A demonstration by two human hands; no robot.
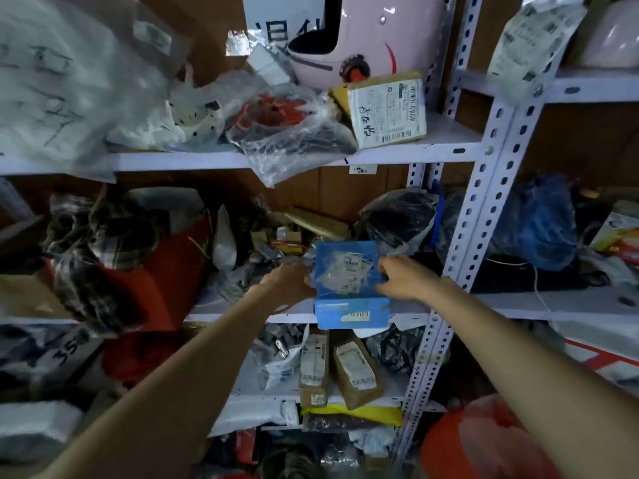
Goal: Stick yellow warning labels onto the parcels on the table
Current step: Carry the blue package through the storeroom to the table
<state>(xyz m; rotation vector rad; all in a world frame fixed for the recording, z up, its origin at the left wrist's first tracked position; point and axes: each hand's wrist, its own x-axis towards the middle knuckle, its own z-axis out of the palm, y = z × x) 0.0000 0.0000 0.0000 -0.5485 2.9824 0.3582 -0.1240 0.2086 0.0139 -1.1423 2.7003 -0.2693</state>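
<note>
Both bare arms are reaching up to the shelving, and the hands are set apart with one parcel clamped between them; the left hand (pixel 288 283) is gripping the left side of a blue rectangular cardboard box (pixel 351 288), fingers curled at its edge, though that hand is a little blurred; the right hand (pixel 403 278) is gripping the right side, fingertips hooking over the top; the box is sitting at the front lip of the middle shelf board (pixel 235 316) of a white perforated metal rack (pixel 484 209), its front face hanging out past the edge, with white printed labels under clear wrap on its top; clutter is crowding it from every side; a black bundle in clear plastic (pixel 397 216) is pressing in just behind and to the right, small packets and sticks are piling up behind the left hand, and a plaid fabric in a clear bag (pixel 93 250) is slumping over a red bag (pixel 162 281) further left; on the shelf above, a pink helmet (pixel 366 36) is standing over a brown parcel with a white shipping label (pixel 387 112), and a crinkled clear bag of red and black items (pixel 287 126) is drooping over the shelf edge; directly below the box, two brown paper parcels (pixel 358 371) are leaning side by side; a blue plastic bag (pixel 546 223) is filling the bay to the right.
</note>
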